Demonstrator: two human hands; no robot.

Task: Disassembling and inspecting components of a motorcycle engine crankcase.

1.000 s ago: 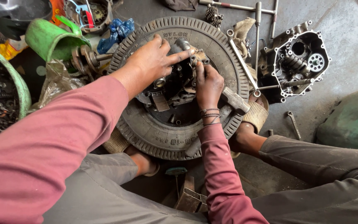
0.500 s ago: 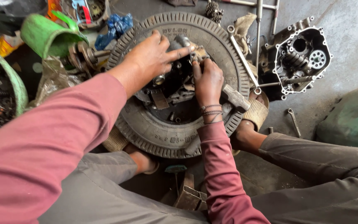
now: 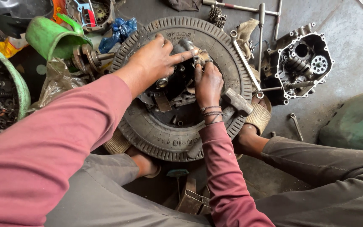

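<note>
A small metal part is pinched by the right hand and steadied by the left hand — over the engine assembly, inside a tyre.

A repair workshop for small engines and vehicles, with the work done on the floor.

The bare concrete floor is stained and littered with mechanical parts. A worn rubber tyre lies flat with a greasy engine assembly resting in its middle. To the right sits an opened engine casing showing gears inside. Long T-handled socket wrenches and a small spanner lie loose beside it, and a hammer head rests on the tyre. At the left, a green tub holds a jumble of oily metal bits, near a green plastic jug and crumpled rags.
</note>
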